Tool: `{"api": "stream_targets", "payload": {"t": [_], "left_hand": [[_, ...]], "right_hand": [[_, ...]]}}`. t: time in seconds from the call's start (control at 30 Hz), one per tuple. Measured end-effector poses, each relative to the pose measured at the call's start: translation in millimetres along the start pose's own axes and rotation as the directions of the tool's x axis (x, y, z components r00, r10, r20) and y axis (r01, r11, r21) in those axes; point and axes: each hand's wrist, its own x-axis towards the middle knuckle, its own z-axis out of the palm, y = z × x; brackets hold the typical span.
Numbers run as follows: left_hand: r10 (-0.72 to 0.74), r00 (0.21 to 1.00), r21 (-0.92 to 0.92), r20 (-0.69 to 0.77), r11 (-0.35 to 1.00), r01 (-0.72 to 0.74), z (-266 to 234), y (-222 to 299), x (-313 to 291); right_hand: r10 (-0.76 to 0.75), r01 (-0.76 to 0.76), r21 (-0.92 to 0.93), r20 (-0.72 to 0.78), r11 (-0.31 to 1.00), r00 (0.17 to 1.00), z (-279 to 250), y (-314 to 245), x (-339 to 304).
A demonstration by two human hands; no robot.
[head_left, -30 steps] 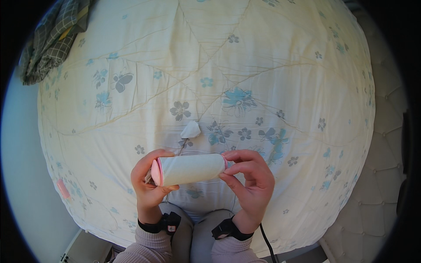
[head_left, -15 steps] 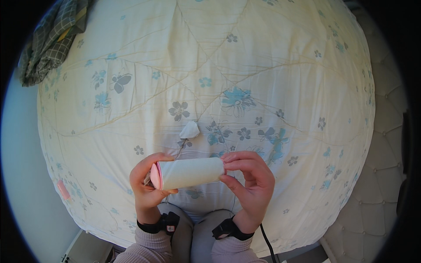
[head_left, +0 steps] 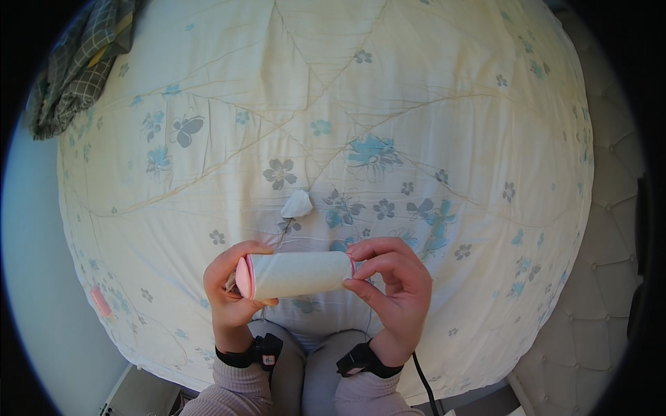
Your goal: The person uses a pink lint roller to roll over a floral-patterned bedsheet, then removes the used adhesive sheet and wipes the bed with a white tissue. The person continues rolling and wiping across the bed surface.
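Observation:
Between my two hands lies a white roll with pink ends [head_left: 300, 274], held roughly level above the bed near my lap. My left hand [head_left: 232, 291] is wrapped around the left end, thumb on top and fingertips showing below, beside a puffy pink disc. Some small, pale crumpled stuff shows between that palm and the disc; I cannot make out what it is. At the other end, my right hand [head_left: 395, 288] pinches the pink rim between thumb and fingertips. A small crumpled white piece [head_left: 297, 204] rests on the sheet just beyond the roll.
A pale sheet with blue and grey flowers [head_left: 229, 132] covers the bed. Dark checked cloth [head_left: 80, 83] is bunched at the far left. Near the left edge lies a small pink object [head_left: 100, 301]. A tufted grey panel [head_left: 590, 298] borders the right side, and a black cable [head_left: 423, 385] runs by my right wrist.
The roll's right end shows slightly more of its pink rim, and my right fingertips have shifted a little along it. Both hands keep their hold.

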Motion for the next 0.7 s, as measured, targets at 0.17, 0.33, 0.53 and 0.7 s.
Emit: {"api": "stream_targets", "payload": {"t": [0.17,0.33,0.53,0.7], "left_hand": [[0.004,1.0,0.017,-0.022,1.0,-0.004,2.9,3.0,1.0],[-0.019,0.997,-0.01,-0.079,1.0,0.018,9.2,2.5,4.1],[-0.104,0.985,-0.141,-0.135,0.986,0.085,10.8,0.7,8.8],[-0.067,0.992,-0.113,-0.109,0.992,0.055,13.2,-6.7,13.4]], "right_hand": [[-0.004,0.004,0.029,-0.019,1.0,1.0,1.7,1.5,1.1],[-0.104,0.097,-0.088,-0.076,0.991,0.992,4.7,3.4,3.9],[-0.177,0.161,-0.135,-0.119,0.978,0.977,10.4,3.8,3.8],[-0.205,0.227,0.054,-0.27,0.972,0.941,16.9,4.9,-0.3]]}}
